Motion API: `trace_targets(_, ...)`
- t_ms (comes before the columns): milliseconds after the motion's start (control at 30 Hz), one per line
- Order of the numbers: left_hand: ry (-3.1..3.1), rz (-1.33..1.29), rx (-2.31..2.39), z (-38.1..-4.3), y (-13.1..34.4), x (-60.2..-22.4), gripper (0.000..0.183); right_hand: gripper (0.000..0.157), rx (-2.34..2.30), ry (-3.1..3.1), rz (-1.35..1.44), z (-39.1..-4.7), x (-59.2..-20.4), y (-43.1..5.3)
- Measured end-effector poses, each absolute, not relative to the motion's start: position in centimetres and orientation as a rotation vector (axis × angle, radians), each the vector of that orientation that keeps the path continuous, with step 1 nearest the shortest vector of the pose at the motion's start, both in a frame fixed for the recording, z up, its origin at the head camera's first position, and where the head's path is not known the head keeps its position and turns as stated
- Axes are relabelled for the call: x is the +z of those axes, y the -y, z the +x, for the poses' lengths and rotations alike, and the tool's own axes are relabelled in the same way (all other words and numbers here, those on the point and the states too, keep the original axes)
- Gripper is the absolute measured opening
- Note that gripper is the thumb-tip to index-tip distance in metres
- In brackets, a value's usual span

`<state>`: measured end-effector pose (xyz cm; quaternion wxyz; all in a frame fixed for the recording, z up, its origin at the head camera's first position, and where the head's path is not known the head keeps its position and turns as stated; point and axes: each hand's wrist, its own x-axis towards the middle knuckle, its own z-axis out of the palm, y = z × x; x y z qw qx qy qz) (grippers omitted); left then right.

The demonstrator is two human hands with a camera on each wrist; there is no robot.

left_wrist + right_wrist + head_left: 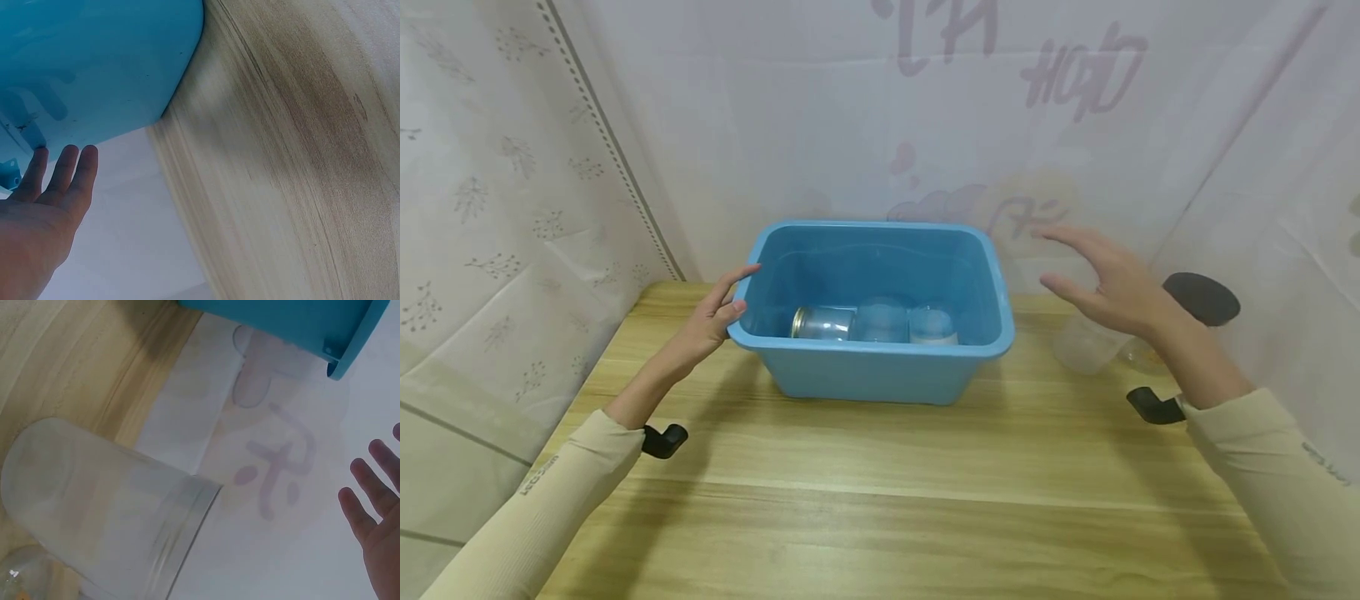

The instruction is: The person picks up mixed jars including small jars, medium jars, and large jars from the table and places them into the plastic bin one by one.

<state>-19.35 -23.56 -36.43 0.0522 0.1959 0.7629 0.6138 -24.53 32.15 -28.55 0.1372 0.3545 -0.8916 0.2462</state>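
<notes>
- My left hand (pixel 706 323), left of centre in the head view, rests thumb and forefinger on the blue bin's (pixel 872 375) left rim, the other fingers straight beside its outer wall
- My right hand (pixel 1112 287), right of centre, is spread in the air, holding nothing, thumb apart from fingers
- The bin sits mid-frame; low inside, a gold-lidded jar (pixel 826 325) lies on its side, left of two more clear containers (pixel 882 321)
- Near my right forearm, right of frame: a translucent container (pixel 1084 346) and a dark round lid (pixel 1201 298)
- Below, the wooden table (pixel 865 517) fills the lower frame
</notes>
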Motion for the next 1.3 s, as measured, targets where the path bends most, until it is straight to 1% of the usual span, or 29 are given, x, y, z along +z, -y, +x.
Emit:
trace_targets(367,-2.361,0.595,1.826,-19.4,23.7,-36.4,0.054,0.059,0.885,2.691,0.745,-24.4,-28.7,-33.6)
trace_targets(700,-2.354,0.592,1.837,-19.4,23.7,-36.4,0.053,0.053,1.012,2.650,0.613,-24.8,-29.1,-35.2)
trace_targets(867,-2.351,0.592,1.842,-19.4,23.7,-36.5,0.053,0.052,1.100,2.646,0.496,-25.0,-29.6,-36.2)
trace_targets(1133,-2.346,0.591,1.838,-19.4,23.8,-36.5,0.053,0.048,1.195,2.507,0.491,-25.0,-30.4,-37.1)
trace_targets(1300,-2.335,0.596,1.849,-19.4,23.7,-36.4,0.052,0.050,1.262,2.472,0.441,-24.6,-31.2,-37.4)
